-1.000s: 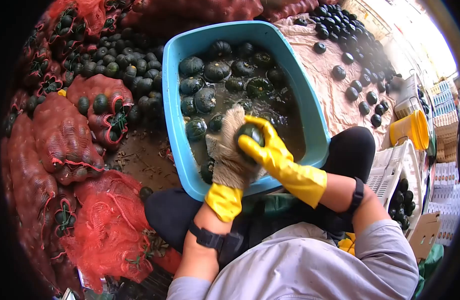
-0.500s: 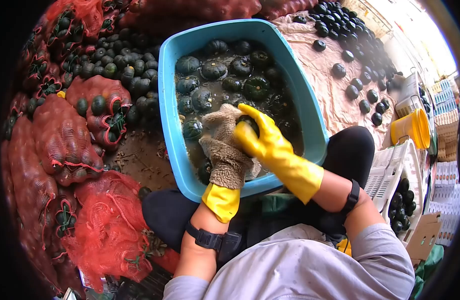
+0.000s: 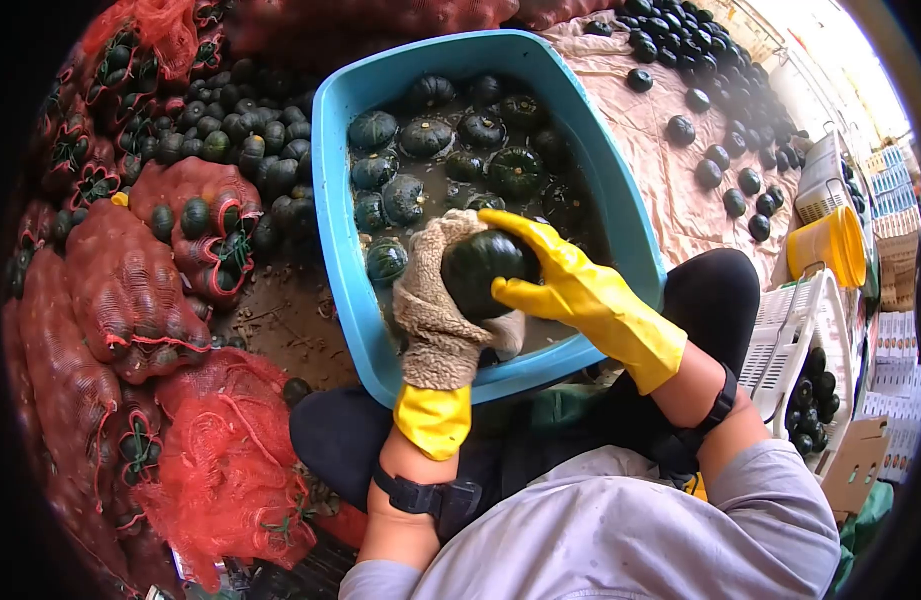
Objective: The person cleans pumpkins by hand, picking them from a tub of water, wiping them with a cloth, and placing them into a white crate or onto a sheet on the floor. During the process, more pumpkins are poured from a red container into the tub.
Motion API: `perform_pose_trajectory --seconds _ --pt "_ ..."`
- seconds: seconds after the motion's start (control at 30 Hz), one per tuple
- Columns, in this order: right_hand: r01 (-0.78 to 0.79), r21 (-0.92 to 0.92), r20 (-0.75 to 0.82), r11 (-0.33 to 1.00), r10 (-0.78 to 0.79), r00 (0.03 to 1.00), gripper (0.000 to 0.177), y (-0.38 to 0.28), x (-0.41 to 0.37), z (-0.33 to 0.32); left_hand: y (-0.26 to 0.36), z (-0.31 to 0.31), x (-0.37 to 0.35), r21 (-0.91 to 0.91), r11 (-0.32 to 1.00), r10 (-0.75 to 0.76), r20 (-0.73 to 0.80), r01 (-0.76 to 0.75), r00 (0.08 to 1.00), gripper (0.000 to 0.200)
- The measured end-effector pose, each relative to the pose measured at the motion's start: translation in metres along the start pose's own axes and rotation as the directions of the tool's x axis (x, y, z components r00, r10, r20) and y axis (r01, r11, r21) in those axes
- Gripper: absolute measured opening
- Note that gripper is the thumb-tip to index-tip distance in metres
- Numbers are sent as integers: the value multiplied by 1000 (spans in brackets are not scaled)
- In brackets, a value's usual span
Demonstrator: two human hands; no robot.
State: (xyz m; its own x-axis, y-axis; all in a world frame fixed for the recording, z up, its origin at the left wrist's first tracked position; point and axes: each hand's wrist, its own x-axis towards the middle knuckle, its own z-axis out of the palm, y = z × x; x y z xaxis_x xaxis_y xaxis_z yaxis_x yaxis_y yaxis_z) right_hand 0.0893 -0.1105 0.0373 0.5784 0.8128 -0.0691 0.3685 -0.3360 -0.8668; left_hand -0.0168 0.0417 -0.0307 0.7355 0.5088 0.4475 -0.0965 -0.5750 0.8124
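A dark green squash (image 3: 488, 273) is held between both hands above the near part of a blue tub (image 3: 337, 215). My left hand (image 3: 442, 300), in a yellow glove wrapped in a brown cloth (image 3: 435, 325), cups the squash from its left side; its fingers are hidden under the cloth. My right hand (image 3: 570, 285), in a yellow glove, grips the squash from the right, with fingers over its top and thumb on the near side. In the tub, several green squashes (image 3: 425, 136) sit in murky water.
Red mesh sacks (image 3: 130, 280) and a pile of squashes (image 3: 235, 125) lie to the left. More squashes (image 3: 680, 129) rest on a pinkish sheet (image 3: 645, 175) at the upper right. A yellow bucket (image 3: 826, 247) and white crate (image 3: 780, 335) stand right.
The squash, mostly hidden before, now shows fully between the hands. My right hand has shifted right and down, its thumb and fingers spread around the squash. The cloth-wrapped left hand has turned beside it.
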Motion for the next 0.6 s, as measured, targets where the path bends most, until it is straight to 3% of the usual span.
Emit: perform_pose_trajectory --seconds 0.03,0.07,0.1,0.13,0.17,0.2,0.23,0.27,0.3,0.33,0.37,0.4,0.43,0.47,0.5,0.53,0.57,0.6 --pt "-17 62 32 998 15 999 74 0 -2 1 -9 -4 3 -116 992 -46 82 55 996 72" --pt "-35 124 60 992 28 998 73 -3 -3 2 -18 2 1 -394 881 -223 143 262 964 72" --pt "-253 202 172 946 220 960 70 -11 -1 -5 -28 9 -2 -628 654 -391 198 423 899 71" --pt "-367 410 216 835 302 928 72 -8 1 2 -20 9 -2 -333 911 -211 125 241 970 73" --pt "-401 651 203 645 361 910 74 8 2 20 -8 5 -5 14 1000 -3 120 1 993 75" --pt "-371 791 117 486 476 872 76 20 4 44 -1 3 -6 352 902 196 185 -251 963 77" --pt "-351 807 32 475 558 830 78 22 6 55 -1 9 -9 248 966 48 116 -76 992 79" --pt "-388 727 -30 567 591 806 81 25 7 57 -1 15 -13 112 989 -105 41 100 994 82" --pt "-303 422 -154 854 397 905 84 33 9 48 -1 20 -17 -38 967 -252 -32 251 967 85" --pt "-156 47 -187 987 162 969 88 44 10 40 0 19 -12 -46 967 -253 -64 251 965 82" --pt "147 157 -199 977 -114 973 91 41 11 36 4 10 -3 -27 990 -138 -35 137 990 79" --pt "208 -9 -125 978 -207 970 95 34 5 28 10 2 4 -37 999 -25 0 25 1000 77" --pt "200 -8 -104 980 -200 974 95 26 3 22 15 -8 11 -116 993 3 44 2 999 75" --pt "192 -7 -80 981 -192 978 95 20 0 18 2 -3 10 -595 726 -291 187 344 938 63" --pt "44 214 -84 976 -26 996 93 10 0 20 -10 2 10 -874 154 -553 309 460 774 51" --pt "-100 422 -52 901 134 990 91 0 1 25 -13 6 5 -903 113 -523 300 414 798 42" --pt "-240 449 -28 861 282 959 85 -7 4 24 -14 10 1 -927 68 -492 290 368 821 36" --pt "-165 537 -84 827 247 965 85 18 13 37 -14 16 0 -919 -180 -492 393 351 777 35"
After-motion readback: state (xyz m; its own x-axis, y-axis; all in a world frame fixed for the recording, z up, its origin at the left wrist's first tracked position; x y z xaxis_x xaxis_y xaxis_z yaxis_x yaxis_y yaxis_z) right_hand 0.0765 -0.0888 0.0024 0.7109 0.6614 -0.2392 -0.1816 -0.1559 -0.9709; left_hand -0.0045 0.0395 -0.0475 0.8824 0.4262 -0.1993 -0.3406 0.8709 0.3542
